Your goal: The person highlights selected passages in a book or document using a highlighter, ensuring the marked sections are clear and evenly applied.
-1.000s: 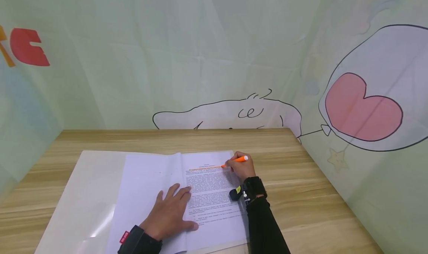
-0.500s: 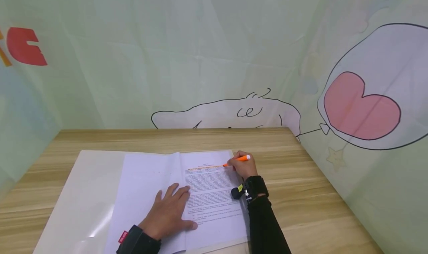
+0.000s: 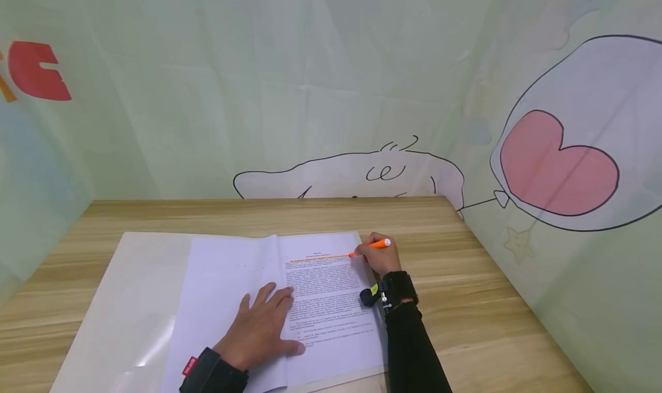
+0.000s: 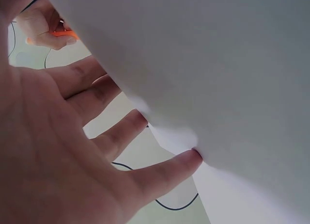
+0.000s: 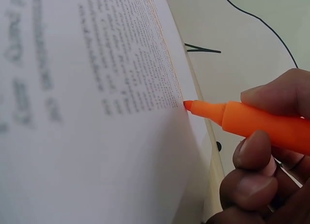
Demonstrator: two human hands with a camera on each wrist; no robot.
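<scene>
An orange highlighter [image 5: 264, 124] is pinched in my right hand [image 3: 381, 257], between thumb and curled fingers. Its tip touches the printed page [image 3: 331, 292] at the right end of a top text line, where an orange stroke [image 3: 318, 259] runs leftward. My left hand [image 3: 257, 331] rests with spread fingers on the fold between the blank left page [image 3: 222, 278] and the printed page. In the left wrist view the left fingertips [image 4: 186, 161] press on the paper.
The open pages lie over a glossy clear cover [image 3: 129, 301], showing on the left. Beneath is a wood-grain table [image 3: 491, 324]. A cloth backdrop [image 3: 310, 83] with cartoon drawings rises behind the table's far edge and along its sides.
My right hand has slid slightly right with the highlighter, and the orange stroke has grown longer to the right. The left hand stays in place on the pages.
</scene>
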